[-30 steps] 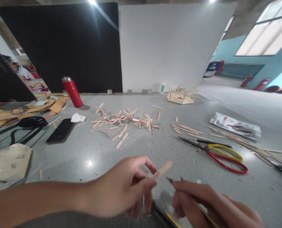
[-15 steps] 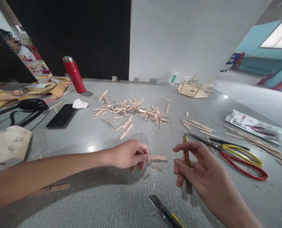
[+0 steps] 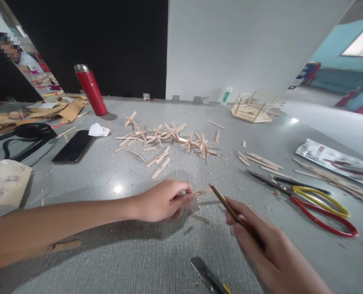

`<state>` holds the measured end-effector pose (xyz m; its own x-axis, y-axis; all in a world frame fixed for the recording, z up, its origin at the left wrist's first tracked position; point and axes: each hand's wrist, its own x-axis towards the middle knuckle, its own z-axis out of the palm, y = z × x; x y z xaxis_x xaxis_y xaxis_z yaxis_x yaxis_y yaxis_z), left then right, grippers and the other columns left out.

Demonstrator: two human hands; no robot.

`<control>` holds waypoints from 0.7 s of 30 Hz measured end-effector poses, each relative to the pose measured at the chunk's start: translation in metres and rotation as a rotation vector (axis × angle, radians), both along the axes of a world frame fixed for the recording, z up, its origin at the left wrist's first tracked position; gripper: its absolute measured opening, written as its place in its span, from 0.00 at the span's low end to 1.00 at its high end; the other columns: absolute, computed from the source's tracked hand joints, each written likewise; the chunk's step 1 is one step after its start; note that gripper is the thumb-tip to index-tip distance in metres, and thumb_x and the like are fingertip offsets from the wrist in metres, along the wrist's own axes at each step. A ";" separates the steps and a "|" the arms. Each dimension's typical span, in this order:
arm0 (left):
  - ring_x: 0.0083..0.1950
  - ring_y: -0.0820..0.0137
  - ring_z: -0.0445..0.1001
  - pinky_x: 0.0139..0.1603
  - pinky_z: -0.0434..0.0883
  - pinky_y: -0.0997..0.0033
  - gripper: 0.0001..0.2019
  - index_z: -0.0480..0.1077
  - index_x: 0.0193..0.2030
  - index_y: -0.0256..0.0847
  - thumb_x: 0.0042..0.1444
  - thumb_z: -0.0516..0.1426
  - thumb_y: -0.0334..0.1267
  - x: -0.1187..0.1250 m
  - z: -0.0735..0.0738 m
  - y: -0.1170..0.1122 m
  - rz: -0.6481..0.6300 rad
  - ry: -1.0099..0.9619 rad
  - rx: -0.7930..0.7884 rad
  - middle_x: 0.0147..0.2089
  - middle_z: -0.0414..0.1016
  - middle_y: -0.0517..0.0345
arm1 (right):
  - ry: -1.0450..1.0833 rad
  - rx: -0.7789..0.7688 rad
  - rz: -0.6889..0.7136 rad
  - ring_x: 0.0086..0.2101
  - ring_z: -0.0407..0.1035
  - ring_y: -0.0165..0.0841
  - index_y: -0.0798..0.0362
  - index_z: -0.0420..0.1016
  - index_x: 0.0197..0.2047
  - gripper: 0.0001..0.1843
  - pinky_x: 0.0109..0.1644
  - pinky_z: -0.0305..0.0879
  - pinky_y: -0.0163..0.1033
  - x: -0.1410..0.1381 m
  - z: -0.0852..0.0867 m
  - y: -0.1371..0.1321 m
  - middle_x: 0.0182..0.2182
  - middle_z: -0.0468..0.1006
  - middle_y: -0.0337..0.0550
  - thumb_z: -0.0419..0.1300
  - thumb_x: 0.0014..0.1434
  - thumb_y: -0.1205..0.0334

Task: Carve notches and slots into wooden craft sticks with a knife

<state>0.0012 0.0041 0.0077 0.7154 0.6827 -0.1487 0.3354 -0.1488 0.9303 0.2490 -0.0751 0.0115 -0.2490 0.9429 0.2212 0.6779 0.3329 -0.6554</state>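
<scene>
My left hand [image 3: 165,201] is closed in a pinch on a short wooden craft stick [image 3: 202,192], whose free end points right. My right hand [image 3: 261,241] grips a slim brass-coloured craft knife [image 3: 227,204]. Its slanted tip is up beside the stick's free end; I cannot tell whether they touch. Loose wood slivers [image 3: 200,219] lie on the table just below my left fingers. A black utility knife [image 3: 208,275] with a yellow part rests near the front edge of the view. Another craft stick [image 3: 67,245] lies partly hidden under my left forearm.
A pile of crossed sticks [image 3: 169,136] spreads across the middle. At right are red-and-yellow-handled pliers [image 3: 316,204], loose sticks [image 3: 263,160] and a white packet [image 3: 334,161]. A wooden frame model [image 3: 251,112] stands behind. On the left are a red flask [image 3: 91,92] and a phone [image 3: 74,147].
My right hand has turned the craft knife from upright to slanting, bringing its tip left to the stick. The stick's free end in my left hand has tilted up.
</scene>
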 end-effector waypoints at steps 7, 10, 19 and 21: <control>0.15 0.78 0.63 0.18 0.60 0.80 0.18 0.66 0.36 0.40 0.72 0.48 0.49 0.000 0.000 -0.001 0.030 0.029 0.012 0.21 0.68 0.65 | -0.032 -0.007 -0.002 0.18 0.64 0.26 0.48 0.72 0.61 0.19 0.21 0.62 0.30 -0.001 -0.004 -0.006 0.23 0.74 0.32 0.53 0.70 0.56; 0.15 0.78 0.64 0.18 0.61 0.80 0.19 0.68 0.36 0.39 0.71 0.48 0.50 0.000 -0.002 -0.001 0.032 0.020 0.027 0.22 0.69 0.64 | -0.080 0.075 -0.021 0.16 0.63 0.25 0.48 0.72 0.61 0.19 0.19 0.62 0.31 0.000 -0.006 -0.009 0.24 0.74 0.32 0.53 0.70 0.58; 0.15 0.78 0.64 0.19 0.62 0.79 0.19 0.71 0.36 0.38 0.72 0.48 0.48 0.000 -0.002 0.000 0.019 0.048 0.038 0.22 0.68 0.64 | -0.493 0.438 0.286 0.30 0.74 0.32 0.53 0.52 0.75 0.33 0.27 0.70 0.34 0.014 -0.009 -0.015 0.36 0.77 0.46 0.43 0.68 0.75; 0.15 0.78 0.63 0.20 0.62 0.78 0.18 0.71 0.36 0.38 0.71 0.48 0.46 0.001 -0.001 -0.001 0.026 0.051 0.055 0.21 0.68 0.65 | -0.531 0.433 0.309 0.30 0.74 0.31 0.55 0.48 0.75 0.34 0.27 0.69 0.35 0.013 -0.010 -0.015 0.36 0.76 0.47 0.42 0.68 0.77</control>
